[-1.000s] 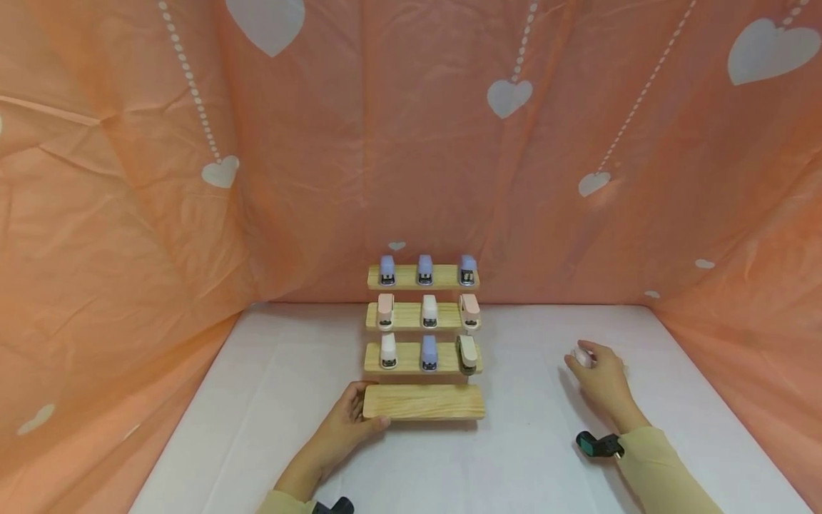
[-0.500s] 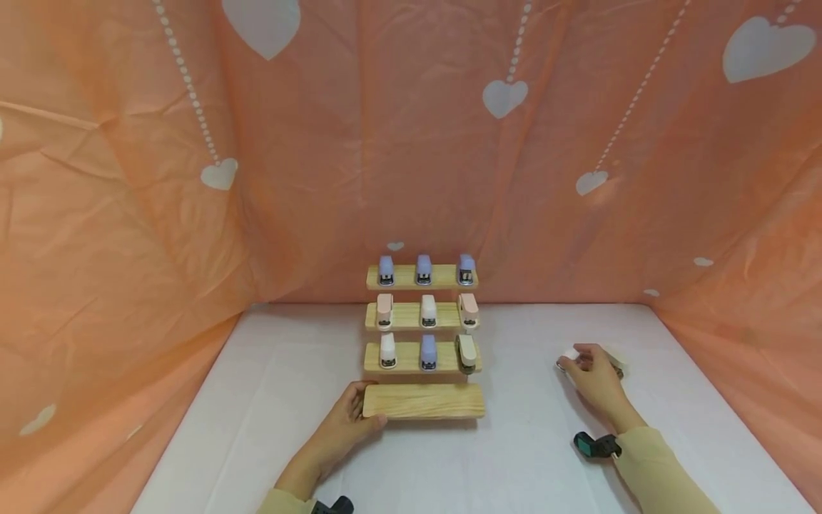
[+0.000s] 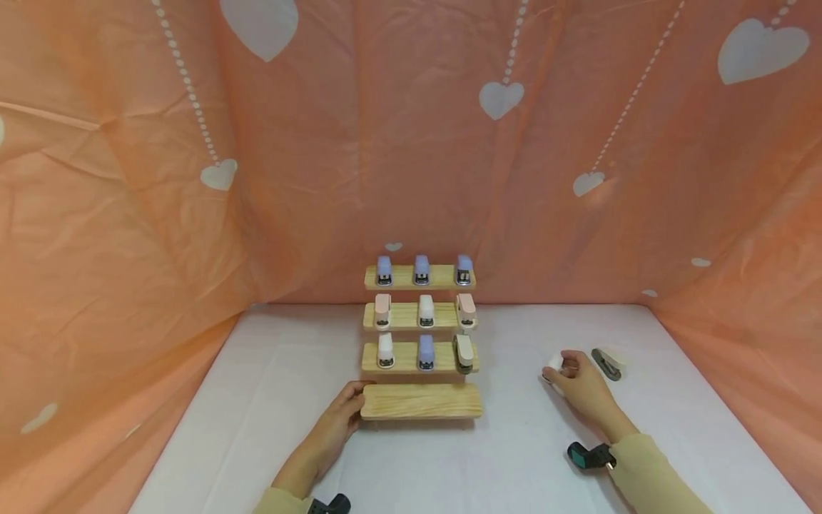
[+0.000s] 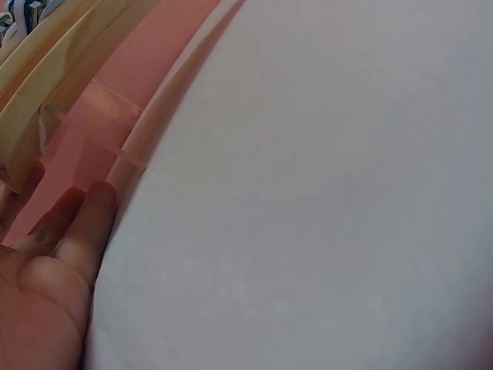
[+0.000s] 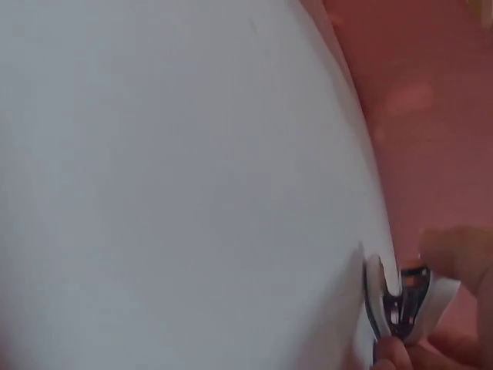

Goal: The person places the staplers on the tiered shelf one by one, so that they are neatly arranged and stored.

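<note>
My right hand [image 3: 589, 394] pinches a small white stapler [image 3: 554, 365] just above the table, right of the rack. In the right wrist view the stapler [image 5: 441, 305] shows its dark metal underside between thumb and fingers. My left hand [image 3: 326, 432] is at the left end of the bottom wooden shelf [image 3: 421, 402], its fingers loosely extended. The left wrist view shows fingers [image 4: 91, 231] beside a clear rack support [image 4: 96, 139]; the thumb is hidden there. No stapler lies on this lowest shelf.
Three upper shelves carry small staplers: purple ones [image 3: 421, 270] on top, pink [image 3: 382, 310] and white [image 3: 427, 310] in the middle, mixed colours below. A green-and-cream stapler [image 3: 607, 363] lies right of my right hand. An orange curtain [image 3: 308, 214] surrounds the white table [image 3: 514, 457].
My right hand has moved left with the white stapler, exposing the green-and-cream stapler behind it. My left thumb has come off the front of the bottom shelf.
</note>
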The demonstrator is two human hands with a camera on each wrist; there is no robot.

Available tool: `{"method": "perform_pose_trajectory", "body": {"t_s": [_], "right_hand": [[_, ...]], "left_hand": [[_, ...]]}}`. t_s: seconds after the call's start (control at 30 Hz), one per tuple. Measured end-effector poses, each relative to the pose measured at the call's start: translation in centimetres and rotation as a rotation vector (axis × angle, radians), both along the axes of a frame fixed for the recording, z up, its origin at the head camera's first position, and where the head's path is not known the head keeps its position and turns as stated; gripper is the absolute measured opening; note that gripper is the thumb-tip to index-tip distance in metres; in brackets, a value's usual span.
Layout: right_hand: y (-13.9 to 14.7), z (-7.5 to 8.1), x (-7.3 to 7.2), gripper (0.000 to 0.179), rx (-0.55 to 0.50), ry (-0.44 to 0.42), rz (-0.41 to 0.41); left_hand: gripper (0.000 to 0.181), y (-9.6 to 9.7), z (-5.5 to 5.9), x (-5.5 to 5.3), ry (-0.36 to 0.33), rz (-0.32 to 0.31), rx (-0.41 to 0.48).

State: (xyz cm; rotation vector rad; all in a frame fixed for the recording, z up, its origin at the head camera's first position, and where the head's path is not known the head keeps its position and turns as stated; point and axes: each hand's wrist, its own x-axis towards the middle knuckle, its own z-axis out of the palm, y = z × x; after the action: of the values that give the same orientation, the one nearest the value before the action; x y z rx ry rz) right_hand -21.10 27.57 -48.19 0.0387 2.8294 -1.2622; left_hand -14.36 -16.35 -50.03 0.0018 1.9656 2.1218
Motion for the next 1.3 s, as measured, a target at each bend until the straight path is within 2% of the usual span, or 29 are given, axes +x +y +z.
{"method": "perform_pose_trajectory", "body": {"t_s": [0.1, 0.37, 0.53, 0.77, 0.9, 1.13, 1.3], "right_hand": [[-1.0, 0.2, 0.9, 0.078, -0.028, 0.005, 0.027], [-4.7, 1.4, 3.3, 0.064, -0.021, 0.094, 0.09], [-6.7, 1.9, 4.4, 0.055, -0.096, 0.149, 0.142], [-8.7, 2.0, 5.3, 0.044, -0.159, 0.228, 0.251], [-9.6, 2.0, 5.7, 0.039, -0.174, 0.261, 0.283], [-11.6, 1.8, 5.9, 0.041, -0.135, 0.336, 0.367], [-13.1, 1.8, 6.1, 0.044, -0.097, 0.33, 0.392]], "left_hand": [[0.037, 0.0, 0.0, 0.0, -0.001, -0.003, 0.007], [0.036, 0.1, 0.2, 0.0, 0.001, 0.007, 0.01], [0.038, -0.2, -0.1, -0.3, 0.008, -0.005, 0.005], [0.039, -0.3, -0.3, -0.3, 0.002, -0.015, -0.006], [0.038, -0.3, -0.2, -0.4, 0.0, -0.007, -0.008], [0.038, -0.2, -0.1, -0.4, 0.003, -0.002, -0.008], [0.038, -0.2, 0.0, -0.4, -0.01, -0.007, 0.0]]}}
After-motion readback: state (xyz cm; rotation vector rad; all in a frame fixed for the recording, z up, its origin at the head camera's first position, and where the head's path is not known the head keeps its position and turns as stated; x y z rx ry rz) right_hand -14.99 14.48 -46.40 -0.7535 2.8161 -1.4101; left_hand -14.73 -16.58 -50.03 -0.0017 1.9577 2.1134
